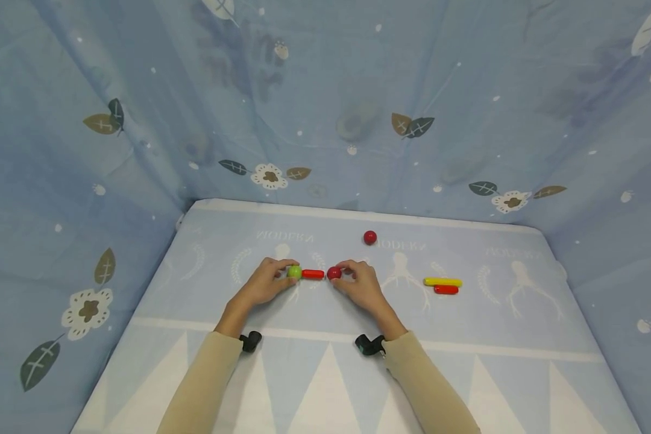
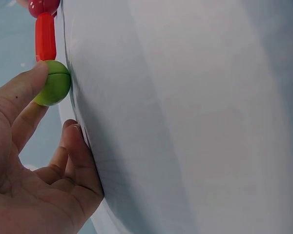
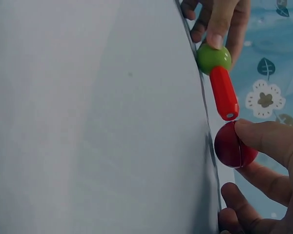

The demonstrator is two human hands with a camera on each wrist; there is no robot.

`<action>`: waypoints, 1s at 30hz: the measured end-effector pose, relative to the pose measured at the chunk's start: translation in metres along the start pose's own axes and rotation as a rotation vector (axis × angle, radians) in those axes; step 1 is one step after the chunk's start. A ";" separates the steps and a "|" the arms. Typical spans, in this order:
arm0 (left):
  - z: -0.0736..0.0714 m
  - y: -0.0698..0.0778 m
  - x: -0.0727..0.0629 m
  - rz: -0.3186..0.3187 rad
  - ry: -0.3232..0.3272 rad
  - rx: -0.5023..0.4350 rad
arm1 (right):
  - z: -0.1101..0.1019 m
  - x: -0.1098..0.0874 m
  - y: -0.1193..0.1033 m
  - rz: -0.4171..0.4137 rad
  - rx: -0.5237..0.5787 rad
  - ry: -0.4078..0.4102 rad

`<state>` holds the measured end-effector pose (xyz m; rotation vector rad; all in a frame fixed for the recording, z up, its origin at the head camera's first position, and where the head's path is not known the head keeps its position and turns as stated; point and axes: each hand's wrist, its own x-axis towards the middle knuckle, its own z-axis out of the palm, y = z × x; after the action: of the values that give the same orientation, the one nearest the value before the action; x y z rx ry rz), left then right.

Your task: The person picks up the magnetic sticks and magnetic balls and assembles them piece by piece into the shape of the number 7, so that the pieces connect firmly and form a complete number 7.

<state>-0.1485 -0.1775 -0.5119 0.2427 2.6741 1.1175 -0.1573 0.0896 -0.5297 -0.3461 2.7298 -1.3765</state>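
Near the middle of the table, my left hand (image 1: 266,281) pinches a green ball (image 1: 295,273) between thumb and fingers. A short red rod (image 1: 313,274) joins the ball's right side and lies in line with it. My right hand (image 1: 362,286) pinches a dark red ball (image 1: 334,273) just off the rod's free end. In the right wrist view, that end of the red rod (image 3: 224,95) shows a small pale metallic spot facing the red ball (image 3: 234,145), with a narrow gap between. The left wrist view shows the green ball (image 2: 56,84) under my thumb.
Another red ball (image 1: 370,237) sits farther back on the table. To the right, a yellow rod (image 1: 442,281) lies against a shorter red rod (image 1: 446,290). Patterned blue cloth (image 1: 325,108) hangs behind and at both sides of the cloth-covered table (image 1: 325,337).
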 end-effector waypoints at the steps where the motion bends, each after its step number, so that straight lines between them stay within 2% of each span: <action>1: 0.000 0.000 0.000 0.001 0.000 -0.001 | 0.001 0.000 0.000 -0.006 -0.006 0.003; 6: -0.001 0.001 0.001 0.006 0.002 0.005 | 0.003 0.001 0.000 -0.022 -0.039 0.008; 12: 0.000 0.002 0.002 -0.004 0.000 0.016 | 0.003 -0.001 -0.004 -0.002 -0.062 -0.005; 30: 0.000 0.000 0.001 -0.001 -0.002 0.000 | 0.007 -0.001 -0.002 0.030 -0.066 -0.012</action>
<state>-0.1491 -0.1775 -0.5120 0.2417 2.6717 1.1167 -0.1551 0.0837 -0.5325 -0.3145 2.7635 -1.2755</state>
